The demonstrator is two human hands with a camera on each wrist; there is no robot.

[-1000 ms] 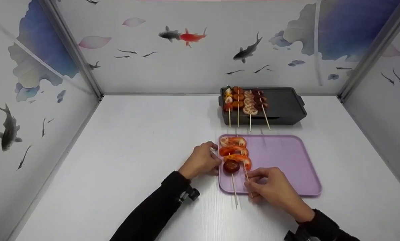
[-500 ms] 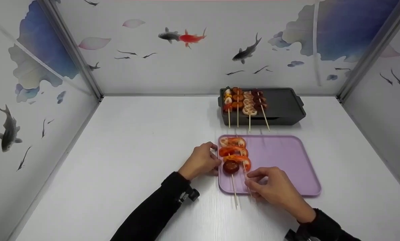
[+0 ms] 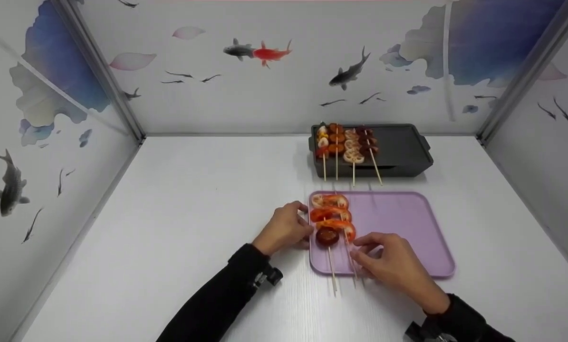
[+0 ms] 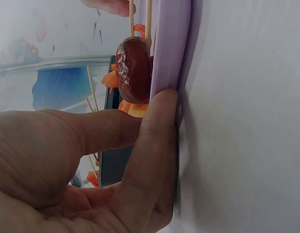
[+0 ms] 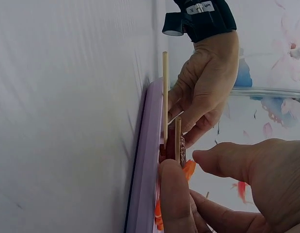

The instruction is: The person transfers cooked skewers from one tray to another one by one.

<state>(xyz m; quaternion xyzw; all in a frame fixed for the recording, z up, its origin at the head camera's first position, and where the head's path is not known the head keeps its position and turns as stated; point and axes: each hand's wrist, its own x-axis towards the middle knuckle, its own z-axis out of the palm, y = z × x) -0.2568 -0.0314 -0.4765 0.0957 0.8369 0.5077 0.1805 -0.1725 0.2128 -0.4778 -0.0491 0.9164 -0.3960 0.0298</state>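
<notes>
A purple tray [image 3: 398,228] lies on the white table, and my left hand [image 3: 284,228] holds its left edge between thumb and fingers. Along the tray's left side lies a skewer of orange shrimp [image 3: 331,213]. Next to it, a skewer bears a glossy brown, mushroom-like piece [image 3: 327,236]; shrimp cover whatever else is on it. Both sticks reach past the tray's front edge. My right hand [image 3: 390,261] is beside the shrimp skewer's stick [image 3: 350,259]. In the right wrist view, thumb [image 5: 213,158] and forefinger [image 5: 174,199] stand apart, with a stick end between them.
Behind the tray stands a dark grill [image 3: 402,147]. Several skewers lie on its left half, among them lotus root slices [image 3: 354,154], with sticks pointing frontward. White panels [image 3: 284,95] with printed fish enclose the table at the back and sides.
My right hand has loosened from the shrimp skewer's stick and shifted slightly up and right. The left hand stays at the tray's edge, and the skewers lie as before.
</notes>
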